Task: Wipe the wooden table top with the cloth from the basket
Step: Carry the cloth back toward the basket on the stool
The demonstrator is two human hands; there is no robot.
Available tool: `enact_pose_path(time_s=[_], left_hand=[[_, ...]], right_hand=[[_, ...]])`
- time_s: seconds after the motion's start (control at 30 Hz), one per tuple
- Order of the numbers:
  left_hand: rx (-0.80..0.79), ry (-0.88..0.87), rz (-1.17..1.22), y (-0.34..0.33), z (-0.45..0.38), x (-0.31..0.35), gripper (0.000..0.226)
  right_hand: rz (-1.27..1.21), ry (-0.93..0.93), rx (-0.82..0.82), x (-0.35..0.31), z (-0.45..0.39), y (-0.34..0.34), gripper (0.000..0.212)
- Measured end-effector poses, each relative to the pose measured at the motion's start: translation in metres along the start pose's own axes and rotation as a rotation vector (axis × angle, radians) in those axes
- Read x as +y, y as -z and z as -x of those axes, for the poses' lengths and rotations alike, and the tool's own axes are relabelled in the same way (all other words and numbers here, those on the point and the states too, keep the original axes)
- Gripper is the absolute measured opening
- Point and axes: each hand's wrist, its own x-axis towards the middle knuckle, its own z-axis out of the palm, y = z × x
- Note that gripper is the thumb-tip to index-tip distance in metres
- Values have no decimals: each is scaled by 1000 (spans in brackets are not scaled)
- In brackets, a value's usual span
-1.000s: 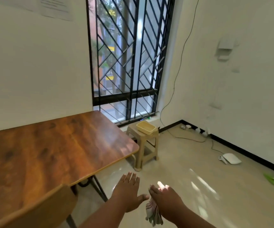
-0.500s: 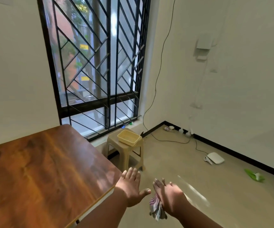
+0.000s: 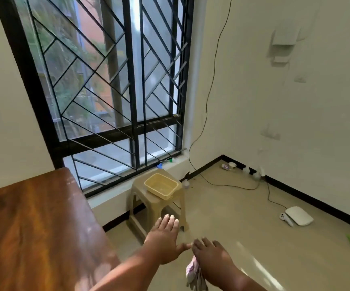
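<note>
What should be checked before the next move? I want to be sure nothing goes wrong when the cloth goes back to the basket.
1. Cloth in hand: ok, it hangs under the right hand.
2. Grip on the cloth: cannot tell, the fingers are hidden below the hand.
3. Left hand free: ok, fingers spread, holding nothing.
4. Basket ready: ok, it sits on the stool with nothing seen inside.
5. Path to the stool: ok, bare floor lies between hands and stool.
6. Wooden table top wiped: cannot tell, pale smudges show near its edge.
</note>
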Motion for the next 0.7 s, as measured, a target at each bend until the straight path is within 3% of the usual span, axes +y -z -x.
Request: enact_pose_path(time_s=[0.27,0.47,0.7], left_hand=[[-66,108,71,11,-78,-27,91],[-139,171,118,3,-164,-84,91],[-162,216,112,9,-250,-159,91]], right_hand=[[28,120,-39,67,-95,18,46],[57,153,-182,85,-197,25,39],[-198,56,-335,97,-300,55,36]])
